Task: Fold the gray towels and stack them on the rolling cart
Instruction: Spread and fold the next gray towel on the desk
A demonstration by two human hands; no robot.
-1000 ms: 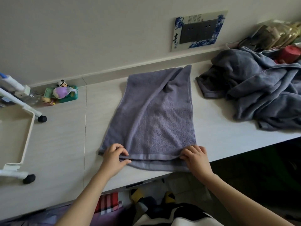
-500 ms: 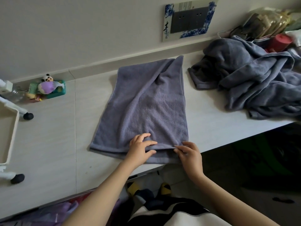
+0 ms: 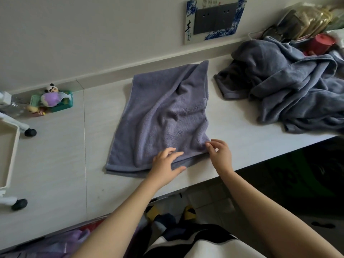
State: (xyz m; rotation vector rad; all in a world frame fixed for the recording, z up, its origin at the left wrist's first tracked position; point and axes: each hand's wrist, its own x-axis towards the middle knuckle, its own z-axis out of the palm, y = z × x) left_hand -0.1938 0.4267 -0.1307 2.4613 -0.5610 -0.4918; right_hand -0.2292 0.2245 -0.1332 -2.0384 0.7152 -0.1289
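Both hands have slid right along the gray towel's near hem.
Left hand lies flat on soft terry; right hand seemingly pinches its corner on the worktop.

Only readable text is on the blue-and-white switch surround on the wall: one large black brush character, 青, on its white left strip, at mid height. A smaller black mark sits just under it, too small to read. Along the plate's top edge there are thin vertical dark lines, barcode-like, plus a small red mark beside them; neither is legible. The gray switch panel inside the surround shows small dots only, no lettering. No readable labels, brands or numbers anywhere else in view, including the items by the wall at the bench's left and right ends.
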